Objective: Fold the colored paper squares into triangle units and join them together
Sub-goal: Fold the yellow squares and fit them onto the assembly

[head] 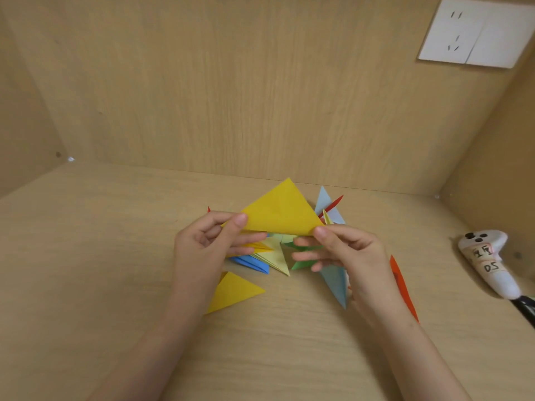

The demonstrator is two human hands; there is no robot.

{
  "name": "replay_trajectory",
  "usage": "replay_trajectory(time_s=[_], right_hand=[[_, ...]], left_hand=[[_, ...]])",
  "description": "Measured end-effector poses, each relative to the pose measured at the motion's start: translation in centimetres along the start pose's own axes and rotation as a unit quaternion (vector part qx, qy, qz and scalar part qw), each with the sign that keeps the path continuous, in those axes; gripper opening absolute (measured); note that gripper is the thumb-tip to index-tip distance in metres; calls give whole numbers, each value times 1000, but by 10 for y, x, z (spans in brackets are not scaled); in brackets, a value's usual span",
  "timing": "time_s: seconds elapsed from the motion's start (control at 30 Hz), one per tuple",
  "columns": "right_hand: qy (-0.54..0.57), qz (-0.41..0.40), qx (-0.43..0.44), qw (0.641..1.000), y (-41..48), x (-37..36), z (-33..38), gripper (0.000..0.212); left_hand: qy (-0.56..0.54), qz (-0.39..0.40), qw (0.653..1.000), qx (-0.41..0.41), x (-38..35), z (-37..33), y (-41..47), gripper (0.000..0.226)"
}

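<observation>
I hold a yellow paper triangle (pixel 282 211) in the air above the desk, point up. My left hand (pixel 207 246) pinches its left corner between thumb and fingers. My right hand (pixel 344 253) pinches its right corner the same way. Under the hands lies a heap of folded units (pixel 273 256) in pale yellow, blue, green and light blue. A second yellow triangle (pixel 231 292) lies flat on the desk by my left wrist. A light blue folded unit (pixel 335 280) lies under my right hand, partly hidden.
An orange-red folded strip (pixel 402 285) lies right of my right wrist. A white handheld controller (pixel 489 261) with labels rests at the desk's right edge. The wooden back wall (pixel 260 96) stands close behind the paper, with a white socket plate (pixel 474 33) at upper right.
</observation>
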State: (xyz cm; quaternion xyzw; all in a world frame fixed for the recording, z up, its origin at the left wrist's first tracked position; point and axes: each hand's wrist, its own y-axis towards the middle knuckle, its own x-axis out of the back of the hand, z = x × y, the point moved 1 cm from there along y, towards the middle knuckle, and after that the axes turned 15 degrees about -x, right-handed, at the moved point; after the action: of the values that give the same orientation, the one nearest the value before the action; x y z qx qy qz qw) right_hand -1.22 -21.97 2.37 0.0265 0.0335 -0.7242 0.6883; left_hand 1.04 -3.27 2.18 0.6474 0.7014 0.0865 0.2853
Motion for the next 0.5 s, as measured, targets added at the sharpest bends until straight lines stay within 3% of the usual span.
replay_trajectory(time_s=[0.2,0.37,0.5], right_hand=[[28,-19,-2,999,2,1,-2,23],[35,-35,4,999,4,0,-3,15],[46,-33,5,998,3,-2,-3,20]], left_hand=[[10,-23,1000,-19,1,3,-1,11],[18,3,1000,-17,0,7,0,18],[44,11,999,5,0,8,-1,17]])
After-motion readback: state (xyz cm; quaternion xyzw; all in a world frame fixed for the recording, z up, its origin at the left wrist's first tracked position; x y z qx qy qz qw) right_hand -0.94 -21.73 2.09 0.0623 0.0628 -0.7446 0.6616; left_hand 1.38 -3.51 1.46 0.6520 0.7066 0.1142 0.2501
